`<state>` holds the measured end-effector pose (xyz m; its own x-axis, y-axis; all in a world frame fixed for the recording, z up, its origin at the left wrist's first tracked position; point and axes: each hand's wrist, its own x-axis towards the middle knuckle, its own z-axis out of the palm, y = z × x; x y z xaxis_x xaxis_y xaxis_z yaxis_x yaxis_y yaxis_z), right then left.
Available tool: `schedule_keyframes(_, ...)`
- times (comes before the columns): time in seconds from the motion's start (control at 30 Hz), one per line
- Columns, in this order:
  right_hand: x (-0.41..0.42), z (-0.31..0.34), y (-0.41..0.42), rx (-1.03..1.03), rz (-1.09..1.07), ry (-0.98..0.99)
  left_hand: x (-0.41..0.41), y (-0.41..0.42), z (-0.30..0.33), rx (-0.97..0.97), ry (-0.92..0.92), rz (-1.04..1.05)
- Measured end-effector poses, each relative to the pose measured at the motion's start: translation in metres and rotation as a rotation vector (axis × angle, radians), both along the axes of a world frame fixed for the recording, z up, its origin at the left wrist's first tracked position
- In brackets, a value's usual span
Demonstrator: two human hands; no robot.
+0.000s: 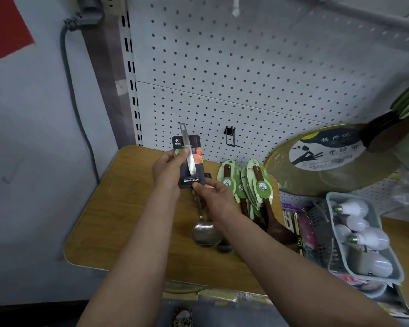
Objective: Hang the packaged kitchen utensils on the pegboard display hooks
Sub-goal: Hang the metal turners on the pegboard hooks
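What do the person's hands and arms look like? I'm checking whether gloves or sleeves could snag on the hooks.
Both arms are bare up to the bottom edge of the picture; no sleeve shows. The left hand and the right hand wear no gloves. No ring, watch, bracelet or marking shows on either hand or wrist.

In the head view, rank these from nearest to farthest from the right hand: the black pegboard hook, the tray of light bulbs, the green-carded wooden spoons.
From the right hand:
1. Green-carded wooden spoons, just to its right on the table.
2. Black pegboard hook, above on the board.
3. Tray of light bulbs, far right.
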<state>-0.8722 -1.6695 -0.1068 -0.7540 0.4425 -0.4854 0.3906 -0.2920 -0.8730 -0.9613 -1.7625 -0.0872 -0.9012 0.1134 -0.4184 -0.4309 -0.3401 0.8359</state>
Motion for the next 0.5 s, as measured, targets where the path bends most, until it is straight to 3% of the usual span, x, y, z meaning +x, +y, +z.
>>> schedule_keyframes(0.23, 0.018, 0.003, -0.007, -0.001, 0.076, 0.012, 0.011, -0.008, 0.002, -0.039, -0.018, -0.045)
schedule_keyframes(0.5, 0.064, 0.012, 0.014, -0.036, 0.022, 0.047, 0.054, 0.015, 0.016, -0.064, -0.008, -0.115)
